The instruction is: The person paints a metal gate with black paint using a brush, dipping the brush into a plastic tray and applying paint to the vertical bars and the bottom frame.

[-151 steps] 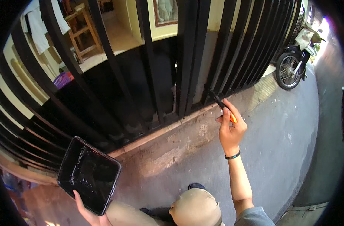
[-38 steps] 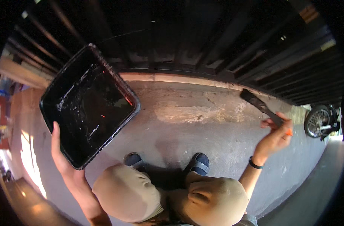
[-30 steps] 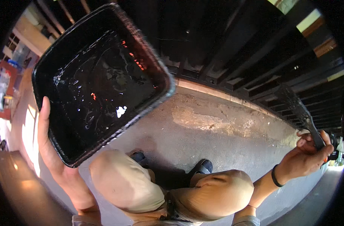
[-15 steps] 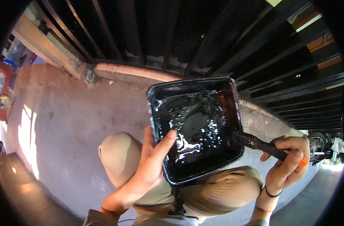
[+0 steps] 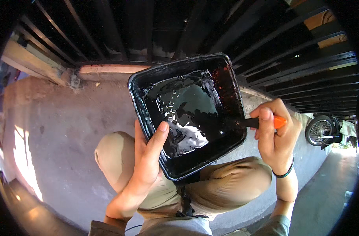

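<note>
A square black tray (image 5: 228,90) with rounded corners is held tilted above my knees. Glossy black liquid that looks like paint (image 5: 195,98) lies in it, and red specks dot its right inner wall. My left hand (image 5: 148,153) grips the tray's left rim, thumb over the edge inside and fingers beneath. My right hand (image 5: 277,137) is closed around a paintbrush (image 5: 281,122) with a dark handle and an orange end. The brush reaches over the tray's right side; its bristle end is lost against the black interior.
A dark slatted fence (image 5: 159,35) rises just beyond the tray from a low ledge (image 5: 108,69). My bent knees (image 5: 236,179) are under the tray, above the grey concrete floor (image 5: 69,137). A parked motorcycle (image 5: 321,130) stands at the far right.
The tray has shifted up and left and turned slightly. My right hand has moved left and up with the brush, bringing it closer to the tray. My left hand keeps its grip.
</note>
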A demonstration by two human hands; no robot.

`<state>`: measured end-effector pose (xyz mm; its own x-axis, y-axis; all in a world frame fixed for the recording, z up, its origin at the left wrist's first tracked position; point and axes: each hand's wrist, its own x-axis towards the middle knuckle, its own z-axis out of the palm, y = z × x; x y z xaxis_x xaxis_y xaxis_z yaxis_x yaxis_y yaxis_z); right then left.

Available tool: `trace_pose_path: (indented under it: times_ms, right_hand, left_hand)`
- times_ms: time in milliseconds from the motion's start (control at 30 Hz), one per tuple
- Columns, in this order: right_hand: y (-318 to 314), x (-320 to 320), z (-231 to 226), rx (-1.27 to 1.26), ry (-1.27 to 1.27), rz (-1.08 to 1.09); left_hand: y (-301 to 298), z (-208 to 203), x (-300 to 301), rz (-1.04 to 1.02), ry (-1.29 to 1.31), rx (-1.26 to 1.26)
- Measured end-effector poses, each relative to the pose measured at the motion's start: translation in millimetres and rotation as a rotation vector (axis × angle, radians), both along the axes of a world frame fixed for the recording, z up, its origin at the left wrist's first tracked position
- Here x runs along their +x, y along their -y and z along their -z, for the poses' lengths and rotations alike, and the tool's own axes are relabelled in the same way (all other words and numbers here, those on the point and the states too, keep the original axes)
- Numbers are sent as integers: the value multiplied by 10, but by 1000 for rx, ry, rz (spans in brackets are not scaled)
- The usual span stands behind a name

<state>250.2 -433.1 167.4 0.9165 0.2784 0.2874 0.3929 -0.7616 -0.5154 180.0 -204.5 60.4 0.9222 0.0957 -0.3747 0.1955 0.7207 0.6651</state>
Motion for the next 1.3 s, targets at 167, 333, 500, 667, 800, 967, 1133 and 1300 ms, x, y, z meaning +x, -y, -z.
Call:
trace_pose_path:
  times_ms: [167, 333, 500, 667, 800, 967, 1133, 1300]
  right_hand:
    - [211, -135, -148, 211, 37, 72]
    - [381, -137, -100, 225, 117, 14]
    - [647, -203, 45, 348, 296, -90]
    - [749, -210, -20, 557, 284, -39]
    - [835, -216, -162, 627, 191, -92]
    - [752, -194, -257, 572, 286, -166]
    - [587, -269, -148, 757, 185, -196]
    - [237, -358, -100, 714, 157, -140]
  left_hand:
    - [56, -67, -6, -5, -15, 24]
    - [-7, -82, 13, -66, -46, 146]
    - [91, -245, -17, -42, -43, 158]
    - [267, -502, -35, -72, -41, 98]
    - [309, -704, -93, -1, 40, 20]
    - [341, -874, -190, -50, 72, 31]
    - [44, -867, -260, -14, 48, 28]
    - [-262, -734, -251, -13, 76, 38]
